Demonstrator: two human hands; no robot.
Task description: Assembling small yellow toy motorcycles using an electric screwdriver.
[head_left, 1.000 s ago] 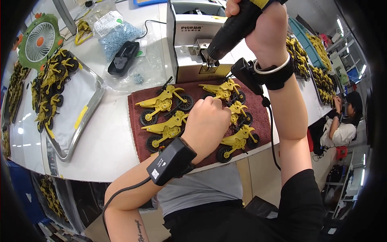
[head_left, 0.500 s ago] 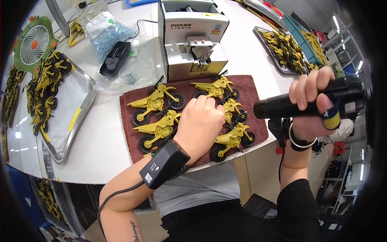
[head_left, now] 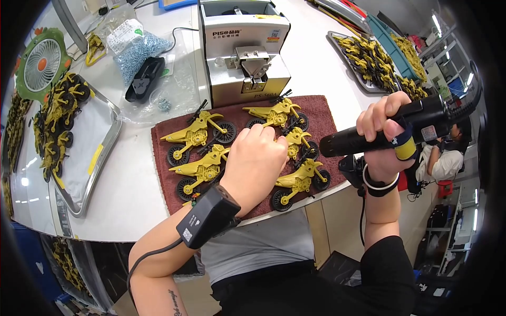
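Note:
My left hand (head_left: 256, 162) bends over the middle of a maroon towel (head_left: 330, 124), its fingers curled down on a yellow toy motorcycle (head_left: 298, 141) with black wheels. The fingertips and part of that toy are hidden under the hand. A black electric screwdriver (head_left: 379, 129) lies nearly level in my closed right hand (head_left: 383, 134), raised off the towel's right side. Around my left hand lie more toy motorcycles: one at far left (head_left: 194, 136), one at near left (head_left: 203, 166), one at far right (head_left: 276, 113) and one at near right (head_left: 300, 181).
A screw feeder machine (head_left: 245, 58) stands behind the towel. Left of it are a bag of small bluish screws (head_left: 142, 50), a black device (head_left: 146, 79) and a green fan (head_left: 45, 62). Trays of yellow toys flank the table, one left (head_left: 100, 163), one right (head_left: 363, 55).
The screwdriver and my right hand have shifted a little left. My left hand stays at the same motorcycle. The whole view has slid slightly, and a seated person shows more at the right.

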